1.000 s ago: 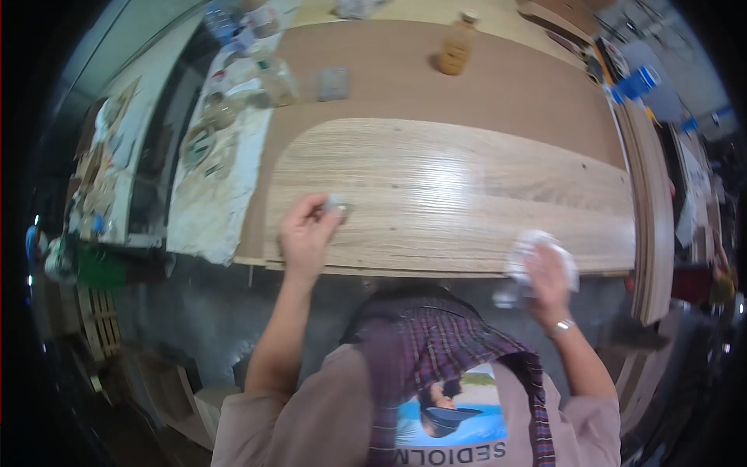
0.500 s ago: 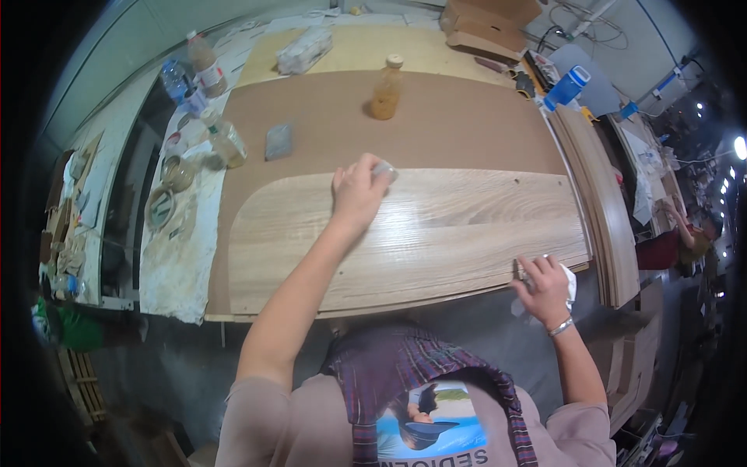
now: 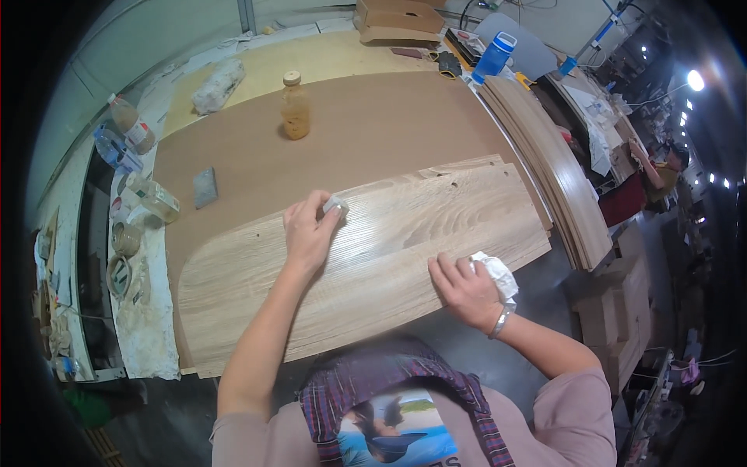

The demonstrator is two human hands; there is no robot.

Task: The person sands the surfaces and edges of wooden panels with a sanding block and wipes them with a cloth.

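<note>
A long wood-grain board (image 3: 389, 257) with one rounded end lies before me, with small dark holes near its far edge. My left hand (image 3: 309, 231) is closed round a small pale grey block (image 3: 336, 206) against the board's top, near the far edge. Over the near edge, right of the middle, my right hand (image 3: 467, 289) rests with bent fingers on the board. A crumpled white cloth or paper (image 3: 498, 276) sticks out from that hand's far side; the fingers partly hide how it is gripped.
Behind the board stand a bottle of amber liquid (image 3: 295, 109) and a grey block (image 3: 205, 187). Bottles and jars (image 3: 154, 198) line the left side. Stacked boards (image 3: 548, 175), a blue bottle (image 3: 495, 56) and a cardboard box (image 3: 398, 22) are farther off. Another person (image 3: 665, 175) sits far right.
The view has shifted, and the board looks more slanted. My left hand with the block is now in from the far edge. My right hand has moved left along the near edge, showing more white material.
</note>
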